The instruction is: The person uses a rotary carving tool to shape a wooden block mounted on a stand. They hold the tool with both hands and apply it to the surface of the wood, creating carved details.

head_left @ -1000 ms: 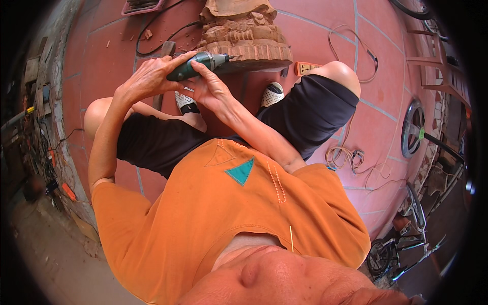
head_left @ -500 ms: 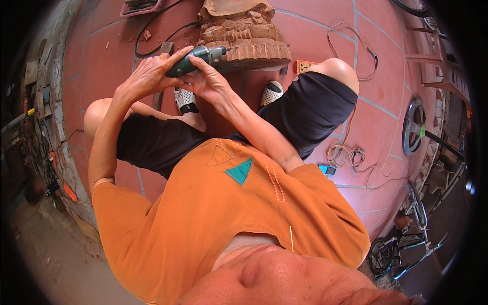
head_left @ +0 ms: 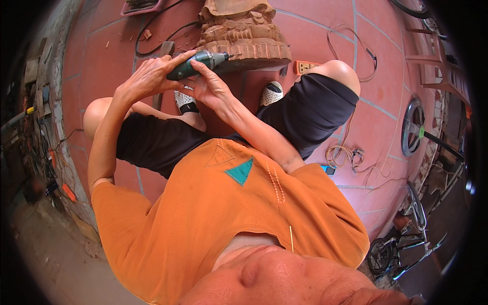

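Note:
My left hand point(head_left: 152, 76) wraps the rear of a green hand-held rotary tool point(head_left: 199, 63). My right hand point(head_left: 211, 86) holds the tool from below, fingers near its front end. The tool's tip points at the base of a carved wooden block point(head_left: 244, 35) standing on the red tiled floor. A black cord point(head_left: 152, 35) runs away from the tool across the tiles. My knees are spread to either side, and my feet in white shoes point(head_left: 272, 92) rest just below the carving.
An orange socket strip point(head_left: 305, 66) lies right of the carving. Coiled cables point(head_left: 345, 155) lie by my right leg. A bicycle point(head_left: 406, 244) and a wheel point(head_left: 412, 134) stand at the right. Tools and clutter line the left wall point(head_left: 40, 127).
Both hands and the rotary tool have shifted slightly up and to the right, bringing the tip closer to the base of the carving.

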Available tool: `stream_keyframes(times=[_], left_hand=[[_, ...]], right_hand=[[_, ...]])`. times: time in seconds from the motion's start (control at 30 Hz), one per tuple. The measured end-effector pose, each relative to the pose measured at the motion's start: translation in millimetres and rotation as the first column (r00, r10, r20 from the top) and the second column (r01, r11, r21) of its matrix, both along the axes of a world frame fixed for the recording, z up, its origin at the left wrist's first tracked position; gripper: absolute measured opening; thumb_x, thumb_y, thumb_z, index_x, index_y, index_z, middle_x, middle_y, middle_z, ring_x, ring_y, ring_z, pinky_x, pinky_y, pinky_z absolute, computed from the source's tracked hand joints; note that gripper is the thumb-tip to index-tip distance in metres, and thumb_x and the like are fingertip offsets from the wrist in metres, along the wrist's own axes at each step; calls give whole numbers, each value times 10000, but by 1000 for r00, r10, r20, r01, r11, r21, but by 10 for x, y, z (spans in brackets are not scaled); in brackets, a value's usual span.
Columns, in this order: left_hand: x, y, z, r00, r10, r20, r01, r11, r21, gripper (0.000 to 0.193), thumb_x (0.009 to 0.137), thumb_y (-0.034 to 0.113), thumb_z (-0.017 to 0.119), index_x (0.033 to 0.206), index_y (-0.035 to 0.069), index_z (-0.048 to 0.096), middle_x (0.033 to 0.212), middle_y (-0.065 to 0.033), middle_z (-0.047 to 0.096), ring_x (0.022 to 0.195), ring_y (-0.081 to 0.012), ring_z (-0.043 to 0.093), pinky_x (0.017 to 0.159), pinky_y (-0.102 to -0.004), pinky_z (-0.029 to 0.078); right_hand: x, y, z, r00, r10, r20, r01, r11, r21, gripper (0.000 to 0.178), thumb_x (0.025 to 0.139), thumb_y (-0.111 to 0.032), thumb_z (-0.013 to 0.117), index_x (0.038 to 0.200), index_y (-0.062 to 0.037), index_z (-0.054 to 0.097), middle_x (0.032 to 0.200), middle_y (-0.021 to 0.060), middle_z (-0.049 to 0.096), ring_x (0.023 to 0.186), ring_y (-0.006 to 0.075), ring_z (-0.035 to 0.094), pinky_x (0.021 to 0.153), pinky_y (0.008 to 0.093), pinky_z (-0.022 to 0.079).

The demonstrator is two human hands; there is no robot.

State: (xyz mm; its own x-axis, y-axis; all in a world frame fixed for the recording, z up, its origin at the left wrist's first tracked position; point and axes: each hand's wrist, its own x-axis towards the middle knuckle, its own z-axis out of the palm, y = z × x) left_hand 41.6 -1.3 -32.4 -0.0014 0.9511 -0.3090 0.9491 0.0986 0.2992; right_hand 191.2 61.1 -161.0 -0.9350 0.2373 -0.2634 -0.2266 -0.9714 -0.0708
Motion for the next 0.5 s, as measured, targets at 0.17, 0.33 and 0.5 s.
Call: stream_keyframes(times=[0.17,0.33,0.5], left_hand=[[-38,-18,-36,1000,-29,-8,29,999,16,934,712,365,853,1519,312,384,856,-185,645,807,-372,665,703,-468,508],[-29,-12,-22,1000,-23,-10,23,999,27,927,716,363,850,1517,311,386,839,-186,638,780,-374,664,689,-476,509],[-8,-3,-2,1000,-2,-21,3,1000,31,923,719,341,843,1519,310,382,843,-187,637,785,-376,666,691,-482,509]], right_hand=[[25,-33,22,1000,3,-25,-4,1000,-14,412,898,-279,746,1251,-180,558,1157,59,664,1104,229,638,900,463,527],[27,-25,62,999,-3,-35,3,1000,-5,393,904,-273,740,1244,-187,562,1168,58,665,1117,222,637,914,471,526],[-19,29,7,999,12,-52,-11,1000,26,393,901,-268,740,1241,-182,562,1171,61,663,1106,237,643,898,470,539]])
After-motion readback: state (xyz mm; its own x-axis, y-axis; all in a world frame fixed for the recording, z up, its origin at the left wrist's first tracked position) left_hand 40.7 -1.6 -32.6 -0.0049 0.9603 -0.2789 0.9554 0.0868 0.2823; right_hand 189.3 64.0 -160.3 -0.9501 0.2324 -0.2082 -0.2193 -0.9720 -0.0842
